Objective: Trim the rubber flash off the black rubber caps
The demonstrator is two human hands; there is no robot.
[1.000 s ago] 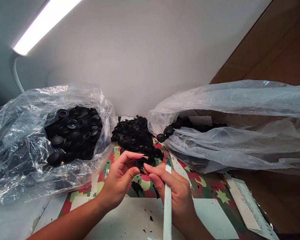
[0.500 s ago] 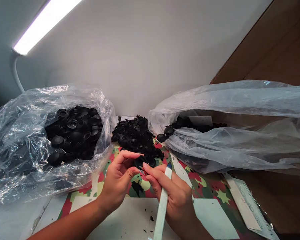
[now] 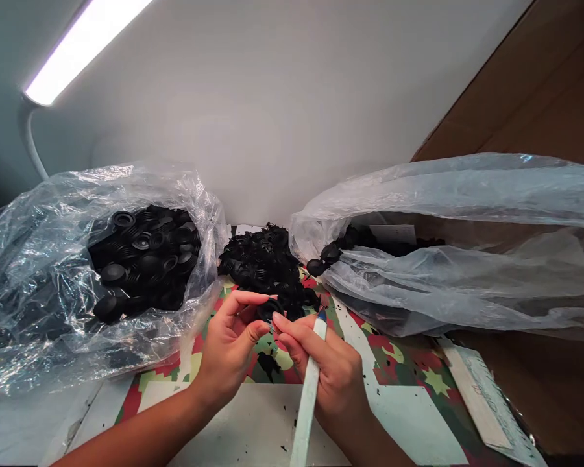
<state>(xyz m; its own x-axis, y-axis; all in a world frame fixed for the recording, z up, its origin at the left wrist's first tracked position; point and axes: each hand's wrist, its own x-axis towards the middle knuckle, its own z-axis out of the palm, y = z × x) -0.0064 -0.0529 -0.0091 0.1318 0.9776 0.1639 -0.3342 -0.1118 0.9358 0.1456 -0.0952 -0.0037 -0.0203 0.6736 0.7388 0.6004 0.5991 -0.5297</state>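
Note:
Between the thumb and fingers of my left hand [image 3: 231, 347] is a small round black rubber-like part [image 3: 271, 307] with a ringed rim. My right hand [image 3: 328, 360] is closed, and its thumb and fingertips meet at the near edge of that part. A long white stick with a dark blue tip [image 3: 305, 402] lies across the right hand, slanting down toward me. Something thin and shiny shows at the right fingertips, too small to make out. Just beyond the hands lies a heap of black parts and scraps [image 3: 260, 256].
At left, a clear plastic bag [image 3: 43, 259] gapes open over many round black parts [image 3: 148, 263]. Another clear bag [image 3: 467, 285] lies at right beside cardboard [image 3: 530, 97]. White sheets [image 3: 413, 421] cover part of the patterned surface [image 3: 389, 353]. A lit lamp [image 3: 87, 48] hangs upper left.
My right hand and the white stick have shifted slightly left, closer to the black part. The left hand stays nearly in place, still holding the part.

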